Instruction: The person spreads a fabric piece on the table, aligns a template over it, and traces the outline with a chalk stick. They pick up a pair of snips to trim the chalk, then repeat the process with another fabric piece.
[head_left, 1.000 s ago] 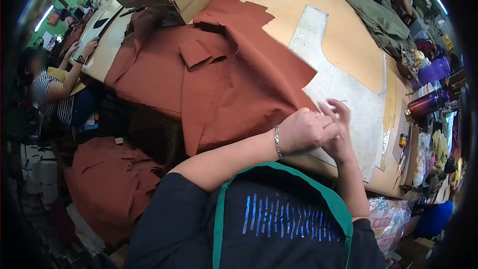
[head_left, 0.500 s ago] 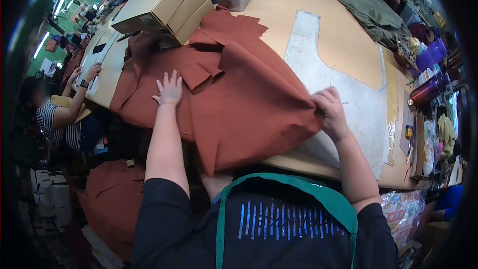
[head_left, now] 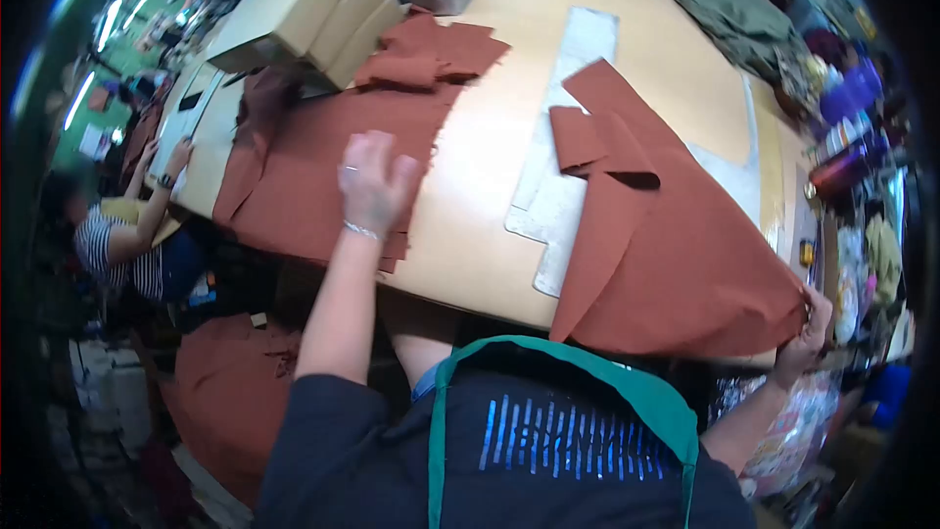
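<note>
1. Fingers of your right hand point(head_left: 808, 331) are clamped on the lower corner of the rust-coloured piece point(head_left: 685, 245). It lies spread over the right part of the table point(head_left: 480, 186), with its near edge hanging past the table's rim.
2. Your left hand point(head_left: 377, 184) is over the stack of rust cloth point(head_left: 294, 176) at the table's left. Its fingers are loosely curled and close together, holding nothing. Blur hides whether the palm touches the stack.
3. By the look of it, you do best to draw the piece flat and low, so the folded flap near its top does not crease. Press your left palm on the stack so the layers beneath do not drag along.
4. Mind the grey template point(head_left: 573, 127), which lies partly under the piece; a hard tug could shift it.
5. Count:
   - two hands of yours
   - one loose piece
   - one stack on the table
   - one heap of rust cloth point(head_left: 220, 402) below the table
   - one grey template
   - three cardboard boxes point(head_left: 294, 10)
   - one bundle of olive cloth point(head_left: 729, 5)
   - one other person point(head_left: 117, 235) seated at the left
</note>
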Tool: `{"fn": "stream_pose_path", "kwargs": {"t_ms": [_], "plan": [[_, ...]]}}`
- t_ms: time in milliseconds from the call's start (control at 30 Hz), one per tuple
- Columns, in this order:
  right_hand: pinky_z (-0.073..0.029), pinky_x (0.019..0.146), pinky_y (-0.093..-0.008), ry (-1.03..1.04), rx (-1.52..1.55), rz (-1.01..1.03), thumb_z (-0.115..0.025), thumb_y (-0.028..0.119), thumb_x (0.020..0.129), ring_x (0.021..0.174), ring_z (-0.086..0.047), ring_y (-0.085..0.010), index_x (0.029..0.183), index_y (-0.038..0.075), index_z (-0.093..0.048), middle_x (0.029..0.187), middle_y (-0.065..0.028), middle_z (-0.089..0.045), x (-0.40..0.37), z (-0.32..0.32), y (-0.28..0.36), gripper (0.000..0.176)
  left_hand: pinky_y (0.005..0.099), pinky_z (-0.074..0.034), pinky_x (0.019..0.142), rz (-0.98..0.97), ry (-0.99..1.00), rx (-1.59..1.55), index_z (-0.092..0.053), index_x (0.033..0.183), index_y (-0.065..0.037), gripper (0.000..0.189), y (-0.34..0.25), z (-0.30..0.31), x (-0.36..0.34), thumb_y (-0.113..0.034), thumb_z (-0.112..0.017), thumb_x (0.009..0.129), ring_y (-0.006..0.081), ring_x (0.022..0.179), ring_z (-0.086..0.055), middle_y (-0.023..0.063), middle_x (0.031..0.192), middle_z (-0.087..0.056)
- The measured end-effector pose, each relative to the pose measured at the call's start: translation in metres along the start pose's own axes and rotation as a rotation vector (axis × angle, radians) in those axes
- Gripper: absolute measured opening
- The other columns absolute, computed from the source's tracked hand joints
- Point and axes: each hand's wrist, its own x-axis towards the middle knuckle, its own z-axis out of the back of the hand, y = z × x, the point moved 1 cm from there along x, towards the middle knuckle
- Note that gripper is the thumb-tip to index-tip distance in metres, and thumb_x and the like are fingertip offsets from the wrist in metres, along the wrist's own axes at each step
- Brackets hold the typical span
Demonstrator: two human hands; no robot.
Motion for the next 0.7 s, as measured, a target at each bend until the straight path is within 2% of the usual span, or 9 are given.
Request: {"fn": "stream_pose_path", "kwargs": {"t_ms": [33, 67, 167, 267, 367, 400, 500, 600, 700], "plan": [[-0.039, 0.083, -0.0304, 0.043, -0.1, 0.222, -0.05, -0.001, 0.074, 0.091, -0.051, -0.0219, 0.093, 0.001, -0.057, 0.094, -0.0093, -0.053, 0.005, -0.001, 0.017, 0.02, 0.0393, -0.036, 0.09, -0.155, 0.116, -0.196, -0.05, 0.106, 0.0, 0.044, -0.055, 0.013, 0.004, -0.021, -0.064, 0.07, 0.0347, 0.106, -0.045, 0.0168, 0.108, -0.051], [-0.039, 0.082, -0.0304, 0.034, -0.098, 0.245, -0.05, -0.001, 0.073, 0.091, -0.051, -0.0221, 0.09, 0.001, -0.056, 0.093, -0.0098, -0.054, 0.007, -0.006, 0.023, 0.018, 0.0395, -0.035, 0.092, -0.306, 0.142, -0.327, -0.05, 0.107, 0.0, 0.047, -0.106, 0.013, -0.011, -0.023, -0.064, 0.069, 0.0339, 0.107, -0.044, 0.016, 0.109, -0.05], [-0.041, 0.077, -0.0302, 0.018, -0.157, 0.263, -0.052, -0.001, 0.071, 0.089, -0.051, -0.0225, 0.081, 0.002, -0.053, 0.088, -0.011, -0.054, 0.015, -0.015, 0.027, 0.01, 0.0511, -0.027, 0.095, -0.493, 0.643, -0.556, -0.044, 0.12, -0.011, 0.058, -0.193, 0.01, -0.06, -0.035, -0.063, 0.07, 0.0307, 0.117, -0.036, 0.0104, 0.125, -0.04], [-0.04, 0.076, -0.0275, -0.003, -0.128, 0.176, -0.05, -0.002, 0.072, 0.084, -0.05, -0.0201, 0.076, 0.002, -0.049, 0.085, -0.0099, -0.054, 0.021, -0.017, 0.016, 0.006, 0.0528, -0.027, 0.093, -0.703, 0.632, -0.362, -0.043, 0.123, -0.018, 0.056, -0.217, 0.014, -0.062, -0.037, -0.057, 0.073, 0.0283, 0.121, -0.032, 0.0075, 0.129, -0.036], [-0.04, 0.071, -0.0289, -0.001, -0.005, 0.076, -0.052, -0.004, 0.069, 0.08, -0.049, -0.0216, 0.075, 0.003, -0.049, 0.081, -0.0084, -0.054, 0.018, -0.017, 0.01, 0.01, 0.0453, -0.031, 0.091, -0.815, 0.597, -0.386, -0.041, 0.124, -0.02, 0.053, -0.235, 0.01, -0.057, -0.031, -0.052, 0.074, 0.0255, 0.119, -0.034, 0.0065, 0.13, -0.036], [-0.04, 0.07, -0.029, 0.026, -0.025, 0.095, -0.053, -0.008, 0.064, 0.079, -0.048, -0.0217, 0.075, 0.003, -0.05, 0.078, -0.0076, -0.053, 0.016, -0.016, 0.01, 0.016, 0.0374, -0.038, 0.082, -0.84, 0.547, -0.383, -0.045, 0.121, -0.018, 0.05, -0.236, 0.001, -0.059, -0.025, -0.049, 0.072, 0.0216, 0.112, -0.04, 0.0051, 0.123, -0.041], [-0.039, 0.069, -0.027, 0.248, -0.194, 0.126, -0.052, -0.009, 0.065, 0.078, -0.049, -0.0191, 0.076, 0.003, -0.052, 0.076, -0.0058, -0.052, 0.007, -0.006, 0.011, 0.016, 0.0312, -0.042, 0.07, -0.851, 0.673, -0.371, -0.054, 0.106, -0.012, 0.037, -0.228, 0.007, -0.056, -0.021, -0.049, 0.071, 0.0188, 0.093, -0.049, 0.004, 0.104, -0.051], [-0.038, 0.067, -0.0277, 0.291, -0.154, 0.165, -0.056, -0.007, 0.062, 0.077, -0.048, -0.0201, 0.076, 0.004, -0.056, 0.074, -0.005, -0.053, -0.001, 0.004, 0.012, 0.018, 0.0299, -0.042, 0.06, -0.876, 0.611, -0.432, -0.057, 0.088, -0.006, 0.024, -0.204, 0.014, -0.055, -0.017, -0.053, 0.067, 0.0195, 0.073, -0.051, 0.0047, 0.081, -0.052], [-0.037, 0.068, -0.0281, 0.306, -0.052, 0.121, -0.057, -0.002, 0.063, 0.076, -0.048, -0.0197, 0.079, 0.001, -0.058, 0.075, -0.0059, -0.054, -0.002, 0.017, 0.013, 0.017, 0.0286, -0.038, 0.049, -0.654, 0.308, -0.539, -0.055, 0.075, -0.008, 0.017, -0.185, 0.036, -0.031, -0.01, -0.06, 0.059, 0.0183, 0.059, -0.05, 0.002, 0.069, -0.049]]}}
